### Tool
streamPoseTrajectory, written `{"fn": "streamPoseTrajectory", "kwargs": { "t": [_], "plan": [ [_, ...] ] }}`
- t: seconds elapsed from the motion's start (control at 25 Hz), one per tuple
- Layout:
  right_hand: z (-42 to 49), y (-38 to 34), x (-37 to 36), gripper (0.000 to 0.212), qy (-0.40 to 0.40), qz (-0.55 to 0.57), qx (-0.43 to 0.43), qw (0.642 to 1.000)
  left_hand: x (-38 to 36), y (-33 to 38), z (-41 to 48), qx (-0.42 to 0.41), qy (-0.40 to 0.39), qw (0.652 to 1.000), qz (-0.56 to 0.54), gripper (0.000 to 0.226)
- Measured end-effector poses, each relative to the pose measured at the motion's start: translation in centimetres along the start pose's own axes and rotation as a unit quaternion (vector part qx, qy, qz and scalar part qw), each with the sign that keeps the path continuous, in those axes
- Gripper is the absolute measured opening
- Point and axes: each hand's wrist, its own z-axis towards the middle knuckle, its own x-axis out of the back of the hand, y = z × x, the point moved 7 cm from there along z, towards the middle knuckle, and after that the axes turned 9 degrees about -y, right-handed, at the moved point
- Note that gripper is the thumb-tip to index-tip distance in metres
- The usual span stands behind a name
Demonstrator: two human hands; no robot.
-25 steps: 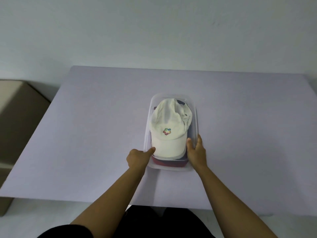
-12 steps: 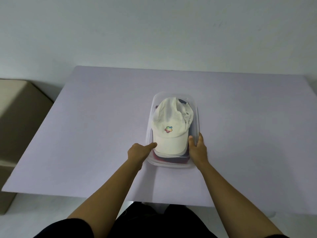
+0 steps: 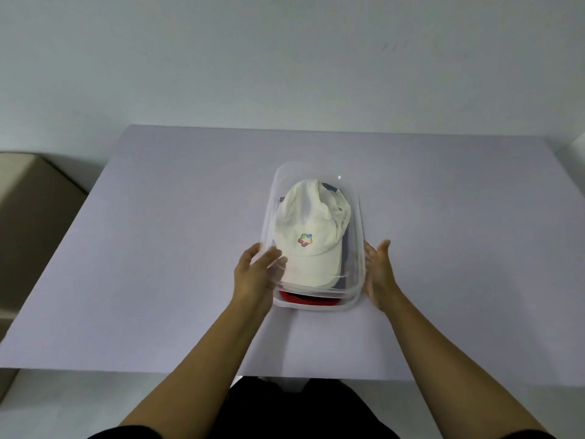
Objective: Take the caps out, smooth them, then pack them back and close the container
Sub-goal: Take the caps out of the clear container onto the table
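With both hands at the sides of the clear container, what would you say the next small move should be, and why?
Probably lift the clear lid straight up and set it aside. It seems to sit raised over the container, with the left hand and right hand open at its sides, and the white cap and red cap are inside.

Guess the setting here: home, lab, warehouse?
Probably a staged recording setup in a plain room, not a lived-in home. A bare lavender table stands against an empty white wall, carrying only the clear container of caps; a cardboard box sits off to the left.
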Motion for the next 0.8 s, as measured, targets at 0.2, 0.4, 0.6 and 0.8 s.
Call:
{"fn": "streamPoseTrajectory", "kwargs": {
  "t": [0.2, 0.4, 0.6, 0.8],
  "plan": [
    [-0.7, 0.3, -1.5, 0.056, 0.020, -0.195, 0.055, 0.979, 7.0, 7.0, 3.0, -0.084, 0.038, 0.995, -0.036, 0.025],
    [-0.9, 0.6, -1.8, 0.053, 0.080, -0.271, 0.060, 0.957, 16.4, 9.6, 5.0, -0.084, 0.083, 0.993, -0.021, 0.035],
    [-0.6, 0.8, -1.5, 0.052, 0.102, -0.300, 0.061, 0.946, 17.9, 5.4, 6.2, -0.015, 0.090, 0.996, 0.008, 0.034],
    [-0.3, 0.8, -1.6, 0.052, 0.105, -0.320, 0.060, 0.940, 18.5, 4.9, 6.3, 0.001, 0.096, 0.921, 0.376, 0.053]
  ]
}}
